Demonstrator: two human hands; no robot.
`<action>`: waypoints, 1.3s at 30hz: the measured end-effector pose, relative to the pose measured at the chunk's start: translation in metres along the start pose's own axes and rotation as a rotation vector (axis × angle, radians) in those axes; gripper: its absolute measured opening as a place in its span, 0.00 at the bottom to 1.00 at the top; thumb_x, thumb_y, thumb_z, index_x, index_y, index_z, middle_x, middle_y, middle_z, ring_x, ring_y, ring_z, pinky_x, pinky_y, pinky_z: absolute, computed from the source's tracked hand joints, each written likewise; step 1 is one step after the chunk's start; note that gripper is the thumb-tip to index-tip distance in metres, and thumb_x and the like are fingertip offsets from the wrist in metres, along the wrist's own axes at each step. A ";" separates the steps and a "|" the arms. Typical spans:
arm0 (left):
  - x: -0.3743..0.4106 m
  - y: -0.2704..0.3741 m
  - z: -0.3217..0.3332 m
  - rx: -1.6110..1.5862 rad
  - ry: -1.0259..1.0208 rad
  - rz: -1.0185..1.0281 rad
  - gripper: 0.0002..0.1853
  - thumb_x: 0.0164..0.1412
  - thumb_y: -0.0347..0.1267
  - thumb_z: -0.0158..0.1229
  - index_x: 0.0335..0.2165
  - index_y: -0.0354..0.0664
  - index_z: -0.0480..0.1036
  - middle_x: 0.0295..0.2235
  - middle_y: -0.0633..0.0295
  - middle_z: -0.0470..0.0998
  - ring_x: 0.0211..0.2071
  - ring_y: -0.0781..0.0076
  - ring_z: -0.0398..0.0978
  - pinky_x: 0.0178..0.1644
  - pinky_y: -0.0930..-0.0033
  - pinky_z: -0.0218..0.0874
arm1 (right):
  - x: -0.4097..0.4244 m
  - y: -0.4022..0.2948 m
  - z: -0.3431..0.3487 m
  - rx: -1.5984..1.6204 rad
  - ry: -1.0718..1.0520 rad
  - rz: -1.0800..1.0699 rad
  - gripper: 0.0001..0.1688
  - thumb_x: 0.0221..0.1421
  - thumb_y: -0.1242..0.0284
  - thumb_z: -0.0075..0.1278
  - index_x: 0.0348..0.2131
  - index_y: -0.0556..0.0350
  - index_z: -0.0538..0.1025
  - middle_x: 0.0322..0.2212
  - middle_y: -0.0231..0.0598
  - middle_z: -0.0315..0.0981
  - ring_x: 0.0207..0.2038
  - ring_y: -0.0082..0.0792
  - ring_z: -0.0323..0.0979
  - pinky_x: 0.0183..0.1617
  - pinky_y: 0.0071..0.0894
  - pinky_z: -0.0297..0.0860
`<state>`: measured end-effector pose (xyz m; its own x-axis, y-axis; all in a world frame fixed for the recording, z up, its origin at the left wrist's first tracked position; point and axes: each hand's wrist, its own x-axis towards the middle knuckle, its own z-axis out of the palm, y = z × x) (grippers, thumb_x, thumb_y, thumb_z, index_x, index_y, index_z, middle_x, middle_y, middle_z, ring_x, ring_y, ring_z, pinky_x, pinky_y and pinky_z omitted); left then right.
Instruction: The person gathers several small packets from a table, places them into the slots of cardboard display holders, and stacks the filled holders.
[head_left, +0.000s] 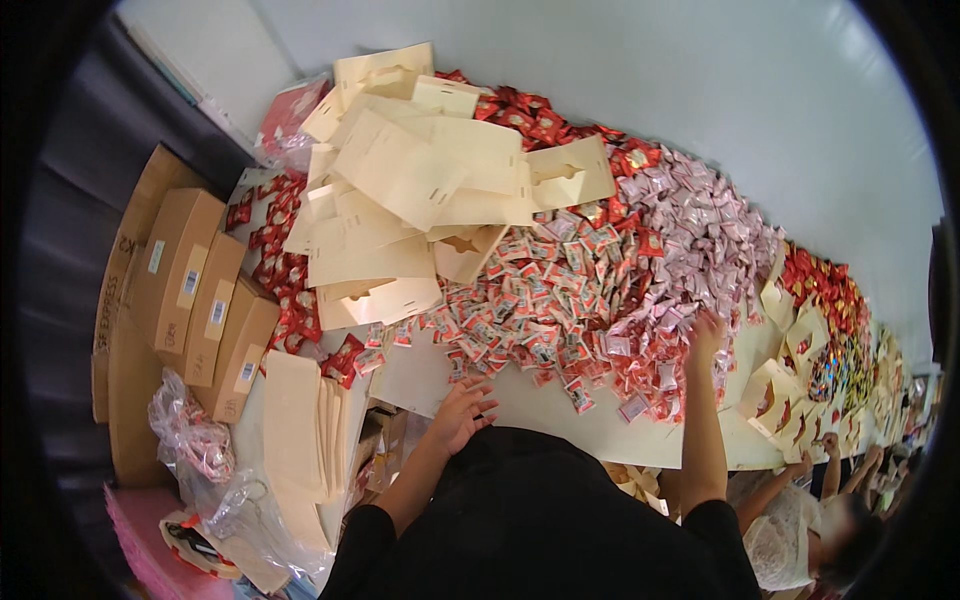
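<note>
My left hand (463, 412) is above the table's near edge with fingers spread and nothing in it. My right hand (707, 335) reaches into a heap of small pink-wrapped sweets (697, 225); its fingers are blurred, so whether they hold a sweet does not show. Between the hands lies a heap of small red-and-white packets (540, 300), with clear-and-red wrapped sweets (652, 382) beside it. Red foil-wrapped sweets (525, 116) lie along the far side, and more (289, 255) at the left. Cream cardboard packaging pieces (427, 165) are piled over the left part of the heaps.
Brown cardboard boxes (180, 270) stand at the left, near a clear plastic bag of sweets (202, 442) and stacked cream card sheets (296, 435). At the right, opened cream cartons (772, 397) stand near more sweets (817, 285). A co-worker (780, 525) and other people's arms are at the lower right.
</note>
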<state>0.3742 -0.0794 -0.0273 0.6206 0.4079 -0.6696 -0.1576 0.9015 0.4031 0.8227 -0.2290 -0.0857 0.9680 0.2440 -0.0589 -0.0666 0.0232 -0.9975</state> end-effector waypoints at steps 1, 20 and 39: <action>-0.005 0.001 -0.003 -0.014 0.014 0.000 0.17 0.55 0.31 0.50 0.44 0.48 0.58 0.41 0.63 0.64 0.38 0.68 0.67 0.41 0.64 0.62 | -0.003 -0.016 0.058 -0.133 -0.183 0.048 0.23 0.42 0.78 0.49 0.42 0.54 0.64 0.33 0.32 0.66 0.34 0.26 0.66 0.32 0.22 0.63; -0.047 0.095 -0.054 0.019 0.044 0.242 0.17 0.56 0.30 0.47 0.45 0.45 0.58 0.43 0.60 0.66 0.41 0.68 0.67 0.44 0.66 0.59 | -0.044 -0.136 0.322 -0.895 -0.595 -0.968 0.18 0.38 0.84 0.42 0.35 0.57 0.68 0.27 0.52 0.61 0.31 0.55 0.65 0.31 0.45 0.63; 0.077 0.106 0.068 0.813 0.024 0.472 0.53 0.39 0.36 0.65 0.54 0.28 0.38 0.53 0.44 0.49 0.53 0.58 0.54 0.53 0.61 0.51 | -0.285 -0.092 0.156 0.085 -0.699 0.471 0.19 0.54 0.78 0.40 0.47 0.60 0.62 0.30 0.34 0.69 0.27 0.21 0.69 0.28 0.19 0.66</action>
<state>0.4574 0.0374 0.0062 0.6117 0.7166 -0.3351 0.2019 0.2682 0.9420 0.5151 -0.1495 0.0286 0.4641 0.7893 -0.4020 -0.4703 -0.1649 -0.8669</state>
